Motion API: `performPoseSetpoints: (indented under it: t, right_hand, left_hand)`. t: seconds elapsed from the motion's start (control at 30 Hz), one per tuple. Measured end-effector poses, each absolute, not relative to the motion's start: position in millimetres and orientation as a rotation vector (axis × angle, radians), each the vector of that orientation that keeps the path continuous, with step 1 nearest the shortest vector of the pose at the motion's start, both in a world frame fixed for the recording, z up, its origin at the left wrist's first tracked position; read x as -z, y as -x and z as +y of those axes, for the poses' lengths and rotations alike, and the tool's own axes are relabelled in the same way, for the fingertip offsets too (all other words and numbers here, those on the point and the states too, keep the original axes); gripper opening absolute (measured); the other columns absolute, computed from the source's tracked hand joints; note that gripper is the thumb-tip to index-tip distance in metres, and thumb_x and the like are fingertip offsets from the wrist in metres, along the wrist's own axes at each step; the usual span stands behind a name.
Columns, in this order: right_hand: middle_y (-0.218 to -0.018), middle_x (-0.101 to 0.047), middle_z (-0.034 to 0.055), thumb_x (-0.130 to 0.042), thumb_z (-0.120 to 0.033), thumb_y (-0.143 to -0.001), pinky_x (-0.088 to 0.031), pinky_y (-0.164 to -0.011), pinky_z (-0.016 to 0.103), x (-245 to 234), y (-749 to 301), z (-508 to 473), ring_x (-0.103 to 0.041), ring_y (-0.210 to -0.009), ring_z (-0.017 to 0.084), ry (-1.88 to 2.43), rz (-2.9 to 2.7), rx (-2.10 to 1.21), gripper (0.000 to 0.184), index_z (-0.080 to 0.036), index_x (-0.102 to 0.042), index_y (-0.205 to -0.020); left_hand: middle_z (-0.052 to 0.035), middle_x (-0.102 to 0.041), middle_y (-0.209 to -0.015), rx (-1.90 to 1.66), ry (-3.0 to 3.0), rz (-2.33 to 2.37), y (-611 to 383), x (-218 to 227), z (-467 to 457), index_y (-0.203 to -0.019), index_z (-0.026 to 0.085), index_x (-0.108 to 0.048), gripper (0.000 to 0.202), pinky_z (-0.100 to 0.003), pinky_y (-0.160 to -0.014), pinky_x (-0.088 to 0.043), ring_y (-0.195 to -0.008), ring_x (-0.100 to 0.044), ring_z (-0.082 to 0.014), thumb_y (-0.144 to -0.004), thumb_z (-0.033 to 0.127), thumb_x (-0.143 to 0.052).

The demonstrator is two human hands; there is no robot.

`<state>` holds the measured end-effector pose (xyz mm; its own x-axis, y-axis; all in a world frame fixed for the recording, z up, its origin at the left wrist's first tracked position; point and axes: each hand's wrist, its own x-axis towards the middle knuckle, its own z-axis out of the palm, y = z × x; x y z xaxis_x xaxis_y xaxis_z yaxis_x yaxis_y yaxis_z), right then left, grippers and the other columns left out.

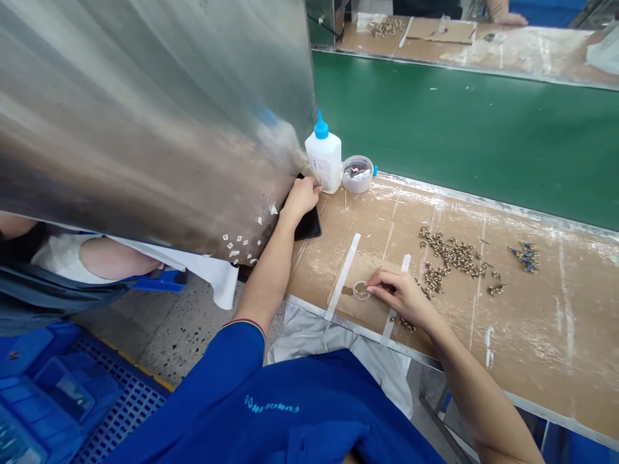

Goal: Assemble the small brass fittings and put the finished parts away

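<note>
A green conveyor belt [459, 129] runs along the far edge of a cardboard-covered tabletop [532, 335], and a curved sheet-steel panel [145, 116] blocks much of my view on the left. Across the belt, a co-worker's hand [507, 19] lies at another bench.

On my side, the right grip [394, 293] works low over the near edge of the cardboard, between two strips of white tape [342, 277]. Its thumb and forefinger are drawn into a tight pinch at a small clear ring [361, 290] holding a brassy bit. The fingertips touch at or just beside the ring's rim, but whatever lies between them is too small for me to make out, so I can't tell if it's clenched on anything. A loose heap of brass fittings [449, 254] sits just beyond the hand, with a smaller cluster of blue-and-metal fittings [525, 256] farther right.

The left grip [300, 200] rests on a black flat slab [308, 222], fingers loosely curled, its fingertips just beside a white glue bottle [323, 158] with a blue nozzle. A round tub of foil scraps [358, 174] stands next to the bottle.

For work this fine, I'd keep the wrist braced on the tabletop and the pinch slow and steady.
</note>
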<state>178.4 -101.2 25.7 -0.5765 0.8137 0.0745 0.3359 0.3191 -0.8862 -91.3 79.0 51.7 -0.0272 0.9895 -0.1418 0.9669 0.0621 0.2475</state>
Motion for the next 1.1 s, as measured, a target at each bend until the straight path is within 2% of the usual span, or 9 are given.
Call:
performPoseSetpoints:
  t: [0.2,0.4,0.57,0.77,1.1]
  right_hand:
    - [-0.083,-0.071,0.0071,-0.054,-0.049,-0.105,-0.050,-0.067,0.029,-26.8,-179.0,-100.9,-0.066,-0.075,0.018,1.019,-2.071,-1.209,0.038,-0.021,-0.072,-0.087]
    - [-0.085,-0.072,0.0080,-0.052,-0.053,-0.104,-0.051,-0.067,0.029,-26.7,-178.0,-100.8,-0.067,-0.076,0.018,1.029,-2.066,-1.227,0.042,-0.020,-0.071,-0.086]
    - [-0.085,-0.072,0.0080,-0.052,-0.053,-0.104,-0.051,-0.068,0.028,-27.6,-178.2,-100.2,-0.067,-0.077,0.018,1.037,-2.062,-1.241,0.042,-0.020,-0.071,-0.086]
    - [-0.085,-0.073,0.0083,-0.054,-0.050,-0.104,-0.052,-0.070,0.029,-27.9,-178.2,-99.9,-0.067,-0.078,0.018,1.036,-2.071,-1.247,0.039,-0.020,-0.072,-0.086]
    - [-0.086,-0.073,0.0078,-0.055,-0.048,-0.105,-0.052,-0.070,0.029,-26.2,-179.3,-100.4,-0.068,-0.078,0.018,1.028,-2.074,-1.249,0.037,-0.021,-0.072,-0.087]
  left_hand:
    - [-0.0207,-0.072,-0.118,0.077,-2.021,1.943,78.2,-69.5,48.9,-0.110,0.012,-0.072,0.025,-0.041,-0.099,-0.049,-0.116,-0.066,-0.0352,-0.103,0.025,-0.052]
    - [-0.0187,-0.074,-0.113,0.093,-2.177,1.760,38.8,-92.2,-2.2,-0.115,0.013,-0.069,0.027,-0.040,-0.097,-0.052,-0.112,-0.071,-0.0326,-0.107,0.027,-0.047]
    - [-0.0203,-0.074,-0.116,0.270,-2.207,1.684,28.8,-88.4,-9.4,-0.120,0.009,-0.068,0.030,-0.042,-0.105,-0.050,-0.118,-0.070,-0.0317,-0.107,0.025,-0.046]
    - [-0.0218,-0.073,-0.118,0.323,-2.209,1.645,27.8,-85.4,-12.4,-0.124,0.010,-0.066,0.034,-0.041,-0.099,-0.053,-0.118,-0.070,-0.0333,-0.109,0.029,-0.042]
    - [-0.0242,-0.073,-0.117,0.414,-2.234,1.527,17.3,-80.3,-22.0,-0.128,0.008,-0.066,0.036,-0.044,-0.104,-0.052,-0.121,-0.070,-0.0347,-0.108,0.028,-0.044]
